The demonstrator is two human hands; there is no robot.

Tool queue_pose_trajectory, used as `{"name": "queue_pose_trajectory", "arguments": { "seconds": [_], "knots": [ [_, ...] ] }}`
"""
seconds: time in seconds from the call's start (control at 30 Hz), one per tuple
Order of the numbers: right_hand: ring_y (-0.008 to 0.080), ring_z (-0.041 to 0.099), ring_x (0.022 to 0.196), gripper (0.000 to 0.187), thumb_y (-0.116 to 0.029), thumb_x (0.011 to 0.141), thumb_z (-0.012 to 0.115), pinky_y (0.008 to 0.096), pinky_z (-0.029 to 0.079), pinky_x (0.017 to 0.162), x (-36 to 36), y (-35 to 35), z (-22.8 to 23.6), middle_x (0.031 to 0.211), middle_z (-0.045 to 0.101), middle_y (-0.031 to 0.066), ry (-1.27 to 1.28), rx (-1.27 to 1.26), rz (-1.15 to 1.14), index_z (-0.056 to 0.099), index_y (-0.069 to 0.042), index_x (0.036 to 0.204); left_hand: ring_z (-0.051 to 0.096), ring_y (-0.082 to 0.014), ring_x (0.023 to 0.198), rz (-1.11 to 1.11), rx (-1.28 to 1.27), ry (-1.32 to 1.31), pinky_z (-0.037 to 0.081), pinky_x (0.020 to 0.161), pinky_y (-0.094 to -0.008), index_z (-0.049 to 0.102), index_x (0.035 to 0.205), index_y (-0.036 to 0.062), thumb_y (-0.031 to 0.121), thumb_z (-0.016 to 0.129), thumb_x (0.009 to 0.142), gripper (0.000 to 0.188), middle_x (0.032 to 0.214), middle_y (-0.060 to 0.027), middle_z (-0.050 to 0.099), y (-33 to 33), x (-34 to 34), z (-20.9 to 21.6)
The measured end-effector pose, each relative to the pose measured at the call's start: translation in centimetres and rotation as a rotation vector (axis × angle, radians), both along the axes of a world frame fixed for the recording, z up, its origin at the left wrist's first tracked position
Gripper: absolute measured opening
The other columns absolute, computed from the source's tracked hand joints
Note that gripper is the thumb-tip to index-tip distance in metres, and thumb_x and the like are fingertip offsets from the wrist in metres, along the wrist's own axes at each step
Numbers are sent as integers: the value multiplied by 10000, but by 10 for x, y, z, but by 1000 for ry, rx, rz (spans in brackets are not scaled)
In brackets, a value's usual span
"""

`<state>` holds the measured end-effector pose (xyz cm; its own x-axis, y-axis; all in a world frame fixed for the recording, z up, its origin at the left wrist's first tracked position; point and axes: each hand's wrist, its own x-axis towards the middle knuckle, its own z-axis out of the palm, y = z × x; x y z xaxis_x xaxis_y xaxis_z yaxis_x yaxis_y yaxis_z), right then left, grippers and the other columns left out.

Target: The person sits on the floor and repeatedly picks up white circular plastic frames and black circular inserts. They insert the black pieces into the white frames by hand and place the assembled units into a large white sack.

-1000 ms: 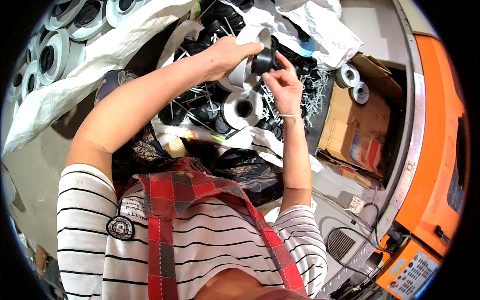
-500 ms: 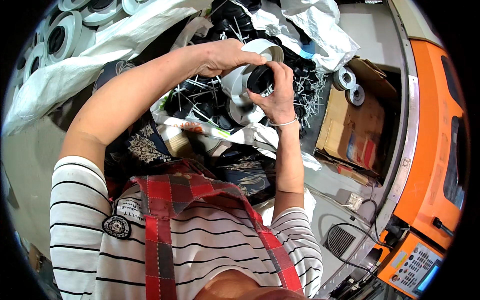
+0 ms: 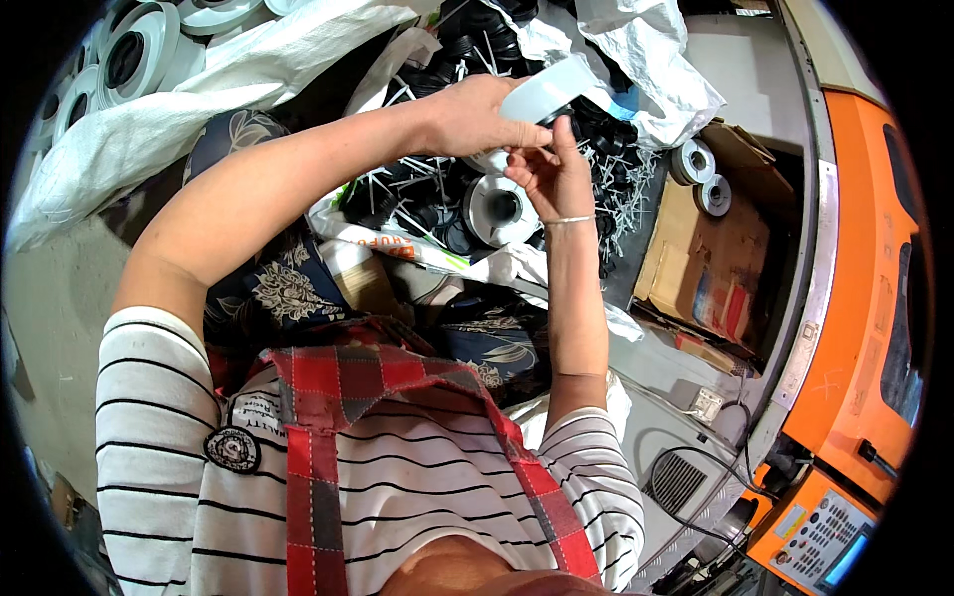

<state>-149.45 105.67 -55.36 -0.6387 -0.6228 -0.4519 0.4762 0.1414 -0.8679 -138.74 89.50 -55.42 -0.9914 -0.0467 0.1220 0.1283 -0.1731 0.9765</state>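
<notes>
My left hand [image 3: 482,117] grips a white plastic round part [image 3: 547,87] with a broad rim, tilted up over the pile. My right hand [image 3: 553,177] is closed at its lower edge, one digit pressed up against a black round cap [image 3: 564,111] there and the other fingers curled. Most of that cap is hidden by the fingers and the white part. Just below the hands, a white flanged spool-like piece [image 3: 481,211] with a dark centre lies on the pile. Around it are black round pieces [image 3: 452,233] and thin white plastic sticks [image 3: 621,189].
White sacks [image 3: 229,84] lie at the left, with several white discs [image 3: 139,55] beyond. To the right, two white spools [image 3: 714,196] rest by an open cardboard box [image 3: 696,268]. An orange machine [image 3: 845,278] with a keypad panel [image 3: 823,531] borders the far right.
The white part has been tilted, so its opening and most of the black cap no longer show. My right hand has turned and dropped slightly, uncovering the spool-like piece below.
</notes>
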Motion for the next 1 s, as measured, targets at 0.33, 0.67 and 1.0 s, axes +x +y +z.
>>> {"name": "queue_pose_trajectory", "arguments": {
  "seconds": [0.33, 0.67, 1.0],
  "knots": [
    [184, 633, 722, 628, -105, 834, 635, 259, 520, 686, 6, -8, -14, 887, 610, 131, 894, -6, 269, 262, 138, 1277, 576, -100, 864, 59, -60, 18, 477, 775, -267, 468, 1264, 15, 278, 615, 863, 502, 947, -80, 631, -3, -4, -14],
    [254, 574, 1033, 671, -353, 702, 764, 390, 447, 878, -44, 8, -89, 1081, 602, 184, 1207, 708, 393, 497, 16, 1195, 463, -346, 1148, 1498, -685, 321, 364, 975, -388, 326, 1303, -74, 288, 698, 752, 757, 1252, -256, 454, -101, 11, 47],
    [204, 541, 1027, 362, -102, 771, 660, 298, 445, 846, -25, -9, -9, 1043, 600, 117, 641, 167, 658, 586, -3, 1111, 236, -257, 1361, 242, -1331, 107, 117, 1109, -509, 312, 1402, 182, 77, 702, 659, 846, 1366, -103, 430, -27, 9, -28]
  ]
}}
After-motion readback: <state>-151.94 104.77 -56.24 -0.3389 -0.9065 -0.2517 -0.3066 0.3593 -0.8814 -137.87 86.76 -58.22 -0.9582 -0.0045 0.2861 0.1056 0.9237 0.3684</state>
